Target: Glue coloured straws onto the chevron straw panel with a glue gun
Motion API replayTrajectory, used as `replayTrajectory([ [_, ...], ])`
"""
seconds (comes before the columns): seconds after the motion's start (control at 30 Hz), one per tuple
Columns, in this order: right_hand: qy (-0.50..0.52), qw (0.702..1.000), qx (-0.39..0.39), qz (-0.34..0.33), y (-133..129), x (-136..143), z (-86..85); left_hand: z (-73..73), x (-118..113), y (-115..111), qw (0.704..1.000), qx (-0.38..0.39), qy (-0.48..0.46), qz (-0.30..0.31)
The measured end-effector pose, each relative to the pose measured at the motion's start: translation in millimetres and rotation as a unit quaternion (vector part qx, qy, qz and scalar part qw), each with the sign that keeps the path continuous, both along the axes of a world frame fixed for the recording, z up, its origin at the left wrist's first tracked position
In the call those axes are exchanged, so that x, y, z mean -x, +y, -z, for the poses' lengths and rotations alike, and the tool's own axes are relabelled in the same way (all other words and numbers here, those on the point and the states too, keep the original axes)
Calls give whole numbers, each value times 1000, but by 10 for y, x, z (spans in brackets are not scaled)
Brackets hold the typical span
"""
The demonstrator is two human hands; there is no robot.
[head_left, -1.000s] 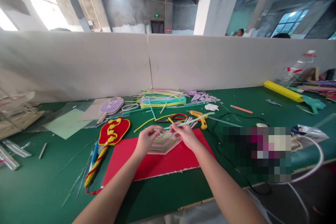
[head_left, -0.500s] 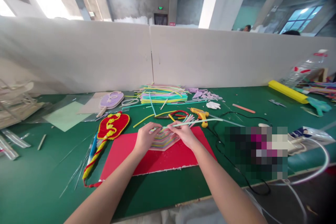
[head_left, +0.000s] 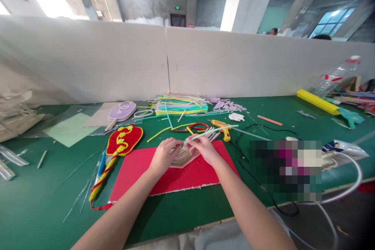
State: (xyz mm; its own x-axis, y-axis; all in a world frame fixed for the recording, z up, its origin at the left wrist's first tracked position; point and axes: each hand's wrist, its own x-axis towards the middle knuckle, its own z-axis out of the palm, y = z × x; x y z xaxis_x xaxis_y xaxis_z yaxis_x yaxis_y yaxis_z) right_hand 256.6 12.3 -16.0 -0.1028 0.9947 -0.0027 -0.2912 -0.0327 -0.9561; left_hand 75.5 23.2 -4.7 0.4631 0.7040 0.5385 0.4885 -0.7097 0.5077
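Between thumb and fingers, my right hand (head_left: 205, 149) pinches a pale green pipe cleaner (head_left: 227, 128), whose free end sticks out to the right. My left hand (head_left: 166, 155) is closed at the other end of that pipe cleaner, its fingertips close to the right ones. Under both hands lies a striped pastel piece (head_left: 184, 161) made of rows of pipe cleaners with an angled front edge. Loose ends (head_left: 213, 136) fan out behind my right hand. My fingers hide the middle of the piece. It rests on a red board (head_left: 140, 175).
A yellow glue gun (head_left: 225, 129) and red-handled scissors (head_left: 200, 126) lie behind the board. Farther back is a pile of pastel pipe cleaners (head_left: 181, 105). Left stands a red fuzzy fan (head_left: 129, 140) lying flat. A black cable (head_left: 242, 160) runs at right, near a plastic bottle (head_left: 336, 74).
The pale green pipe cleaner's free end has shifted left and slightly up. My left fingers have moved a little. The whole view has shifted slightly.
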Motion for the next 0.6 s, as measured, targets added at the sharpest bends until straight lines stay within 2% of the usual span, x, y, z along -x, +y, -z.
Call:
replayTrajectory([
  [0.37, 0, 999, -6, -33, -48, 11, -44, 50, 22, 17, 996, -76, 35, 13],
  [0.6, 44, 999, 3, 27, -8, -22, -76, 74, 49, 49, 996, -86, 32, 10],
])
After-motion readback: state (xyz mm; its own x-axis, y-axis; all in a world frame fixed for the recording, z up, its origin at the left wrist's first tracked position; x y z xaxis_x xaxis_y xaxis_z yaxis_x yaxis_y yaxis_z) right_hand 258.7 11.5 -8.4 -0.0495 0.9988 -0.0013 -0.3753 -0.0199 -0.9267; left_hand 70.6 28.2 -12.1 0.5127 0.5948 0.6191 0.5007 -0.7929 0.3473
